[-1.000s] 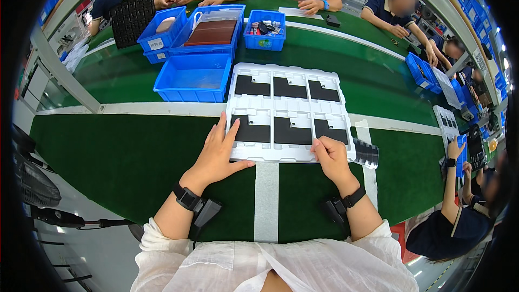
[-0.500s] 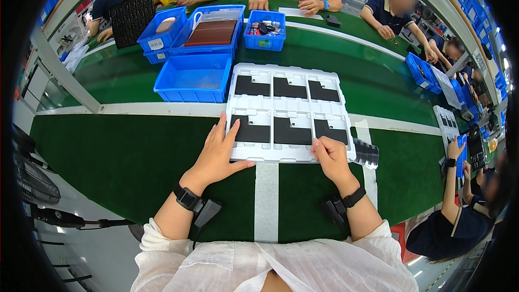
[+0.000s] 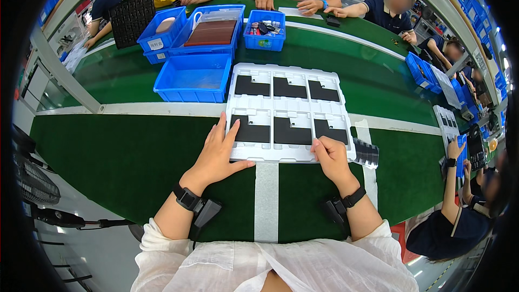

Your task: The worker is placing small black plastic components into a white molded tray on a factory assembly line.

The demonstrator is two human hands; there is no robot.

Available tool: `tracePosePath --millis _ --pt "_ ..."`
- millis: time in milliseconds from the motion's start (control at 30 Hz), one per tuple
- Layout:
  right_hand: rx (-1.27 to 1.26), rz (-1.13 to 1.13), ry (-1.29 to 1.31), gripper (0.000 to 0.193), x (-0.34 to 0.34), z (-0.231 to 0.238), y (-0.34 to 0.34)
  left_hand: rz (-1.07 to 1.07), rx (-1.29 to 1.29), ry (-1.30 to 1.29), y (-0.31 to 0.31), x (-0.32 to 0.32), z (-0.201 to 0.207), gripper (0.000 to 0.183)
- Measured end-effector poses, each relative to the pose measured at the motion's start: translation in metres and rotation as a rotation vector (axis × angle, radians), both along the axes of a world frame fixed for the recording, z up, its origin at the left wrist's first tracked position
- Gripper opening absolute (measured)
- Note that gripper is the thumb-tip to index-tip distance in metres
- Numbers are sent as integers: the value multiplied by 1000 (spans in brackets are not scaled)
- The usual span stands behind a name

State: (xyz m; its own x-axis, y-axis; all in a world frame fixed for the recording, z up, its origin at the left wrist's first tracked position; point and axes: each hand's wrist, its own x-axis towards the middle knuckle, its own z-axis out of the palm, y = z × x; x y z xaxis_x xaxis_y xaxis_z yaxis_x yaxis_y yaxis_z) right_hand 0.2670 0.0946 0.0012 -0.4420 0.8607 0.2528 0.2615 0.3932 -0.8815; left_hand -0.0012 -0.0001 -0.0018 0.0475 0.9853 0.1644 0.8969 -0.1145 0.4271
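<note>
A white plastic tray (image 3: 292, 104) lies on the green table in front of me. Its compartments hold several flat black L-shaped pieces (image 3: 292, 135). My left hand (image 3: 212, 154) rests against the tray's left front corner, fingers spread, with the thumb stretched along the front edge. At the front right, my right hand (image 3: 333, 158) is closed, its curled fingers at the tray's rim; the fingertips are partly hidden. A dark patterned strip (image 3: 366, 153) sticks out beside the tray's right side.
Behind the tray stand a blue bin (image 3: 193, 79), a larger blue bin with a brown folder (image 3: 212, 33), and a small blue bin of mixed small items (image 3: 265, 31). A black slotted tray (image 3: 131, 20) leans at far left. Other people sit across and to the right.
My hands and the tray have stayed put. Across the table, the person in yellow has bent left, and a person in dark blue has stretched an arm toward a small black object.
</note>
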Motion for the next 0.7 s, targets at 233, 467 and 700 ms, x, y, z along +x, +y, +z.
tracePosePath --millis 233,467,700 --pt "-3 2 6 27 0 1 0 4 -8 0 0 0 1 96" --pt "7 -4 1 26 0 -1 0 6 -11 4 0 0 1 95" --pt "13 -1 4 26 0 -2 1 6 -14 6 0 0 0 95"
